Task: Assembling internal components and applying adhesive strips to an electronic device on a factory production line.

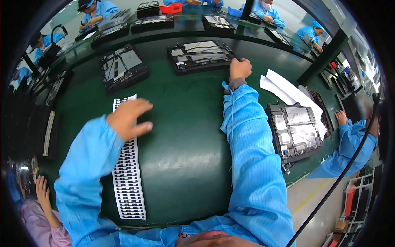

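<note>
My left hand (129, 118) hovers with thumb and fingers apart over the upper part of a long white sheet of small black stickers (128, 181). It appears to hold nothing. At the far middle of the bench, my right hand (240, 69) is closed on the right end of a black tray (205, 67). In that tray lies an opened electronic device (204, 52) with silver panels and cables showing. A similar black tray (125, 84) with an opened device rests to its left. Another opened device in a black tray (294, 129) is beside my right forearm.
White paper sheets (277, 88) lie at the right, partly beneath the near tray. A raised shelf (259, 39) runs along the back with more devices and a red bin (170, 8). Dark stacked trays (26, 127) stand left. Co-workers sit around; one person's hand (340, 117) is at the right.
</note>
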